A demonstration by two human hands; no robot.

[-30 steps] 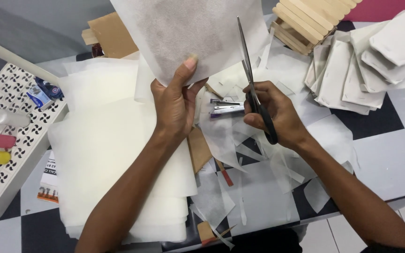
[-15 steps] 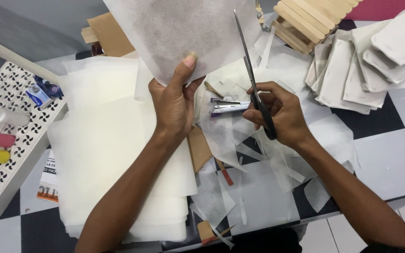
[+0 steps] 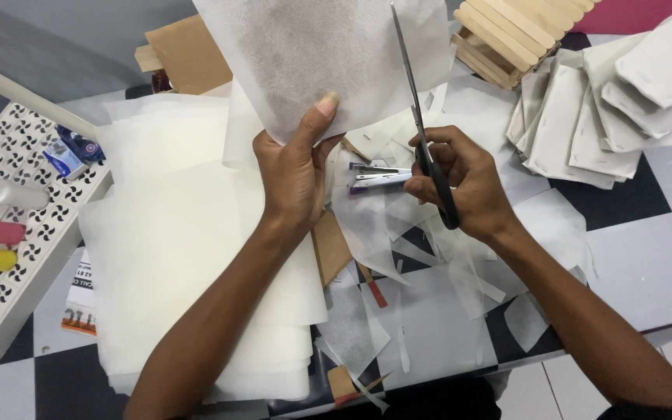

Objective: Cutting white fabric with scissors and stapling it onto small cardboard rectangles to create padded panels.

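Two bare forearms come up from the bottom edge of the view, both uncovered from the wrist as far down as the frame shows. The left hand (image 3: 293,175) wears no ring, watch or glove; its thumbnail is long, rounded at the tip and unpainted. The right hand (image 3: 464,187) is likewise free of rings, bands and gloves, and its knuckles show plainly. A sliver of dark cloth, perhaps a sleeve edge, sits at the lower right corner by the right upper arm. More dark clothing shows at the bottom centre, between the two arms; its kind cannot be told.
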